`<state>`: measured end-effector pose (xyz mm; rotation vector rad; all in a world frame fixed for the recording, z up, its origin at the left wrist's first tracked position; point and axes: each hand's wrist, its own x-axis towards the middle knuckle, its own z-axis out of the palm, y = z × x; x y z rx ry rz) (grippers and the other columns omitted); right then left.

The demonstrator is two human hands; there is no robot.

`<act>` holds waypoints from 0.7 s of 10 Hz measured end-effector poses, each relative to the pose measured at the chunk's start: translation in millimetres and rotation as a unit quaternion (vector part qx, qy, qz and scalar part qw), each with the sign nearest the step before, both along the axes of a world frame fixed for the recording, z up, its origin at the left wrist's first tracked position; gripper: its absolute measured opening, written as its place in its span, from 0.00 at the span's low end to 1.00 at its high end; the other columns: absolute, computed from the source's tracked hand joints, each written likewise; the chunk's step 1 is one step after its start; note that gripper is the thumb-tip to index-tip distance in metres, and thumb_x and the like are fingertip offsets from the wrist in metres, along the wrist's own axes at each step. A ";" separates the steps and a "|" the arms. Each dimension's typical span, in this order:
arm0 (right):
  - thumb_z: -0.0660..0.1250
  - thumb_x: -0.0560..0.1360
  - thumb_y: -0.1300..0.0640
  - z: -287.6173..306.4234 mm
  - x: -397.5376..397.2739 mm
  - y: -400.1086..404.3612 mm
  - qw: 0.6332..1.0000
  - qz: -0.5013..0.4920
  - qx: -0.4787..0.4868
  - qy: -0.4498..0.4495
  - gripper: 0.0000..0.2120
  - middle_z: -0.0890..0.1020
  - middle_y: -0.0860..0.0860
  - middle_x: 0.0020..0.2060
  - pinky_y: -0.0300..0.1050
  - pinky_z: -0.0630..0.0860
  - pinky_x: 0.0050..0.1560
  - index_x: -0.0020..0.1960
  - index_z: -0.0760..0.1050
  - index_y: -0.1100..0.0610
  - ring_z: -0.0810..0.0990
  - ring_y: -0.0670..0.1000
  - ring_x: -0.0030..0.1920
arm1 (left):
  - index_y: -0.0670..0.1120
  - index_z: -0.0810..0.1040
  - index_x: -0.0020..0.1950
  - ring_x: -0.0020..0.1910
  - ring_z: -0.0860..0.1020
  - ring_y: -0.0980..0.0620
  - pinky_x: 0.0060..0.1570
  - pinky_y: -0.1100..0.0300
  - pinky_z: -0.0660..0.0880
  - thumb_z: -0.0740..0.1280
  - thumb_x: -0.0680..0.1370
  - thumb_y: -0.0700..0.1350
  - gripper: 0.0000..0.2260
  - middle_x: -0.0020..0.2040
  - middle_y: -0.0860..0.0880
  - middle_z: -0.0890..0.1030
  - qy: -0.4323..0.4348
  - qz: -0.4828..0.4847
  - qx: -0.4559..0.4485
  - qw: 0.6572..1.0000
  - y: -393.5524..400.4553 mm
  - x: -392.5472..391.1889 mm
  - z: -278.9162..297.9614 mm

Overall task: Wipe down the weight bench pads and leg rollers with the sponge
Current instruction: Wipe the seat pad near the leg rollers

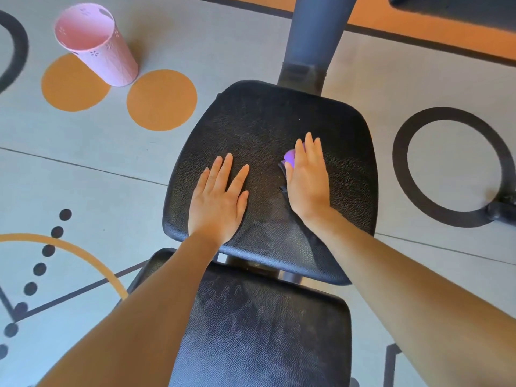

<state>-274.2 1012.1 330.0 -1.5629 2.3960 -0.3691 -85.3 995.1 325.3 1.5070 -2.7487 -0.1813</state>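
The black seat pad (262, 118) of the weight bench fills the middle of the view. A second black pad (265, 331) lies below it, nearer to me, with dull streaks on its surface. My right hand (307, 177) presses flat on a purple sponge (290, 157) on the right half of the seat pad; only the sponge's left edge shows beside my palm. My left hand (219, 199) rests flat on the pad's left half, fingers spread, holding nothing. No leg rollers are clearly in view.
A pink perforated bin (97, 46) stands on the patterned floor at the upper left. The bench's grey post (315, 29) rises beyond the seat pad. A dark frame foot (502, 210) sits at the right edge. Another dark pad (452, 4) shows top right.
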 end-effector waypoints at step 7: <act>0.63 0.79 0.59 -5.1 30.9 -13.9 0.999 0.022 -0.025 -0.008 0.25 0.61 0.63 0.74 0.55 0.60 0.74 0.73 0.63 0.67 0.56 0.62 0.76 | 0.49 0.64 0.75 0.76 0.57 0.43 0.73 0.48 0.56 0.49 0.82 0.53 0.22 0.76 0.42 0.60 0.020 -0.004 -0.012 1.000 -1.1 1.3 -3.1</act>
